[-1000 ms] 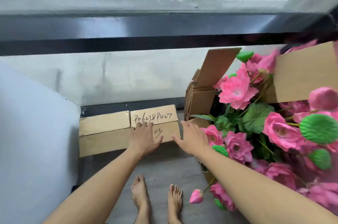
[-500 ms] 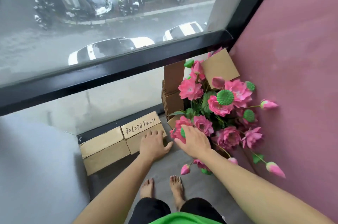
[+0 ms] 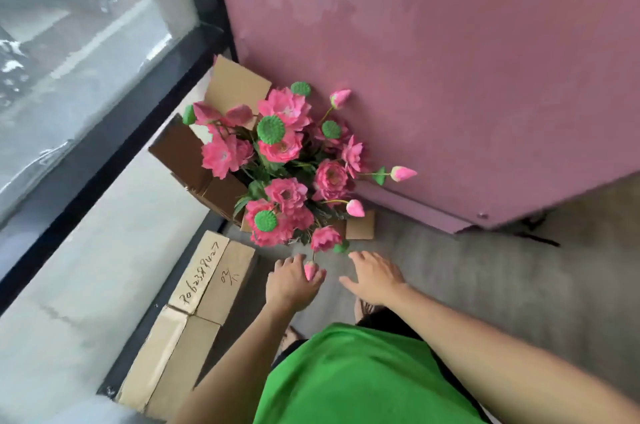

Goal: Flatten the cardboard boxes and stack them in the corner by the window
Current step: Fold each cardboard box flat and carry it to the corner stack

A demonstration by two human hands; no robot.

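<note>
flattened brown cardboard box w/ handwritten black digits (image 3: 194, 312) lying flat on grey floor (image 3: 485, 285), lower left of frame, long edge right against black window frame (image 3: 104, 160). both hands off it, apart from its right edge.

left hand (image 3: 291, 285) lower centre, palm down, fingers loosely spread, gripping nothing; small pink flower bud (image 3: 310, 270) overlapping its fingers, contact or not: can't tell. right hand (image 3: 375, 280) just right of it, also palm down, fingers relaxed & spread, holding nothing, over bare floor.

above hands, centre frame: open brown cardboard box w/ flaps up (image 3: 194, 153) in corner where window meets pink wall (image 3: 450, 60), stuffed w/ bunch of pink artificial lotus flowers & green seed pods (image 3: 284, 160). lowest blooms hanging near fingertips. more flat cardboard sheets wedged upright at that box's left side.

bottom centre: green shirt (image 3: 346, 382), dark shorts edge, bare toes partly visible beneath.
</note>
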